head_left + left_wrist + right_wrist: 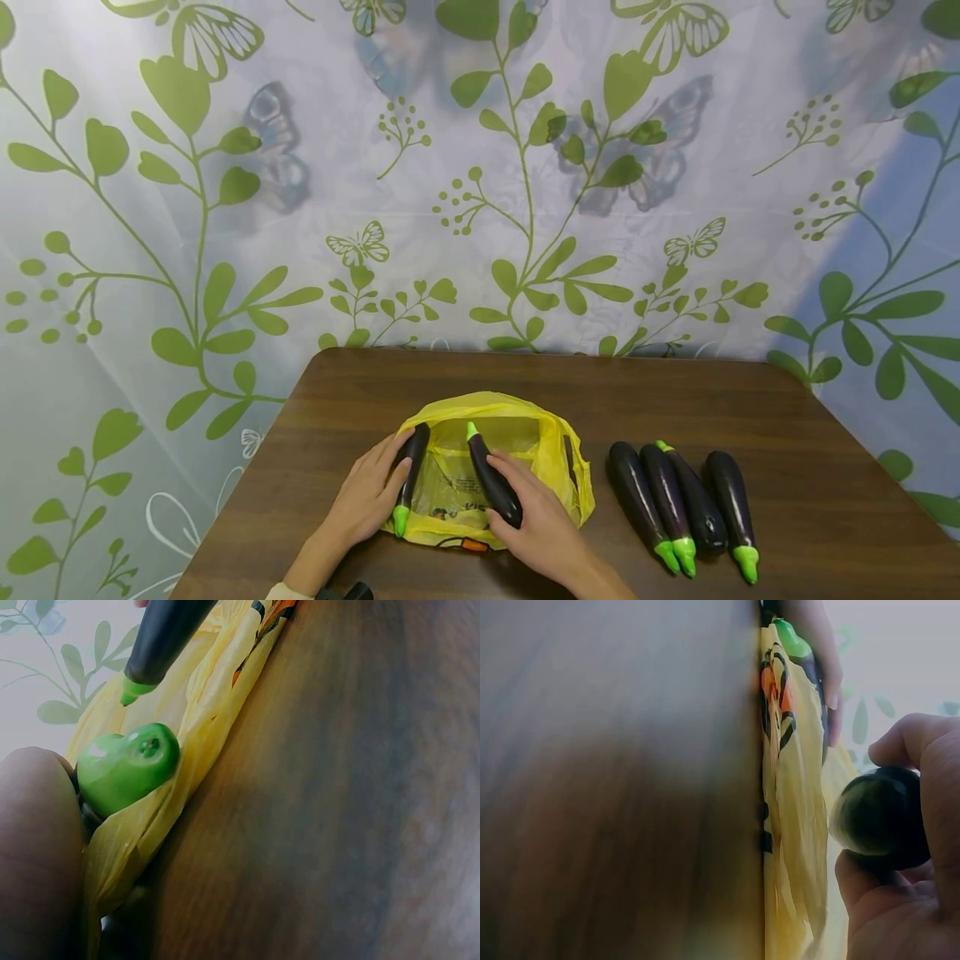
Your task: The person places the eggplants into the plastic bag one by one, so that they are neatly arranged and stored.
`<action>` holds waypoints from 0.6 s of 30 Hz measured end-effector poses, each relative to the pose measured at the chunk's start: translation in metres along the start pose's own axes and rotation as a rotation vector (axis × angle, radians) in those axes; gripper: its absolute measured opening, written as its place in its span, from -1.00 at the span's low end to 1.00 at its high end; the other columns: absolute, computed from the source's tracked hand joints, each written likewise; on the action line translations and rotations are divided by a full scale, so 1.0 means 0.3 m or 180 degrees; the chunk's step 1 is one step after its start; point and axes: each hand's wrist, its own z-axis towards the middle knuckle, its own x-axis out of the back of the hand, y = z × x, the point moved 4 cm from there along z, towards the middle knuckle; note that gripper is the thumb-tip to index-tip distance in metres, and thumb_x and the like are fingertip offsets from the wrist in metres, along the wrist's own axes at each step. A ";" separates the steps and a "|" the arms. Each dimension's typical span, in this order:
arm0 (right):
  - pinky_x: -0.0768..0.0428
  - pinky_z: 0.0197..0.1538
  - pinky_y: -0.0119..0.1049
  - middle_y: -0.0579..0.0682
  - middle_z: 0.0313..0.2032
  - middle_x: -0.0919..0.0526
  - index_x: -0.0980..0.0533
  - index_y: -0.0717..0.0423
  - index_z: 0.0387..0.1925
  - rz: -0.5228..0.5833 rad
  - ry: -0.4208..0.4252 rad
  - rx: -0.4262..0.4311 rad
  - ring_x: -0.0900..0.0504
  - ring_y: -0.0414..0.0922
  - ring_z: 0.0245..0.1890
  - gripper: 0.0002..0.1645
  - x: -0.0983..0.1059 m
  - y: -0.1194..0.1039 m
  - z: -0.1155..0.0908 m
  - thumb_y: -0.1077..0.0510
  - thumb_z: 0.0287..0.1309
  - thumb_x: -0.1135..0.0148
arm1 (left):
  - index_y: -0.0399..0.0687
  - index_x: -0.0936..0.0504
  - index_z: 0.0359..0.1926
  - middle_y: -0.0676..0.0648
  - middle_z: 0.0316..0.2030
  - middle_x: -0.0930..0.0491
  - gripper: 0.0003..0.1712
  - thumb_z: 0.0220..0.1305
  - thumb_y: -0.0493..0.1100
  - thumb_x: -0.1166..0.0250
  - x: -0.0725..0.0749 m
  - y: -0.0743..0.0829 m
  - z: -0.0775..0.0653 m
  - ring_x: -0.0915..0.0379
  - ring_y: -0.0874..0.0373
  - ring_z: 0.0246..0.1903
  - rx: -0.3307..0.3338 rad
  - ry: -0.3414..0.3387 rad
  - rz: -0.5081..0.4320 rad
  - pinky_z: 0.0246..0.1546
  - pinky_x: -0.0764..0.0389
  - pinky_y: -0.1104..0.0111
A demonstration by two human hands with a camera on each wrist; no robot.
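Observation:
A yellow plastic bag [480,407] lies spread on the table with its mouth facing up. At its left side my left hand [366,493] holds a dark eggplant [412,467], whose green stem end [129,766] points toward me beside the bag's rim. Over the bag's mouth, my right hand [542,525] grips another eggplant [495,485] near its rounded end [881,817], fingers and thumb around it. That one's green tip points away from me and to the left.
Several eggplants [663,497] lie side by side on the brown wooden table [825,517], right of the bag. Behind the table hangs a cloth [525,200] printed with leaves and butterflies. A small black object [358,592] shows at the bottom edge near my left wrist.

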 end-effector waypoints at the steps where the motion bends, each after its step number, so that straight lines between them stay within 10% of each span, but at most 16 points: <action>1: -0.64 -0.06 -0.25 0.08 0.48 -0.37 -0.33 -0.10 0.51 -0.0007 0.0003 -0.0005 -0.57 0.03 0.27 -0.20 -0.002 -0.002 0.002 0.11 0.30 -0.38 | 0.19 -0.24 0.59 -0.15 0.52 -0.29 -0.41 0.67 0.15 0.09 0.000 0.000 0.000 -0.23 -0.24 0.47 0.0002 -0.0004 -0.0006 0.43 -0.19 -0.28; 18: -0.66 0.04 -0.11 -0.01 0.45 -0.42 -0.35 -0.09 0.50 -0.0007 0.0016 -0.0089 -0.56 0.02 0.28 -0.20 -0.055 -0.014 0.044 0.01 0.28 -0.40 | 0.18 -0.25 0.59 -0.16 0.51 -0.30 -0.41 0.67 0.15 0.09 0.000 0.000 -0.001 -0.24 -0.24 0.47 -0.0017 0.0016 0.0012 0.42 -0.21 -0.28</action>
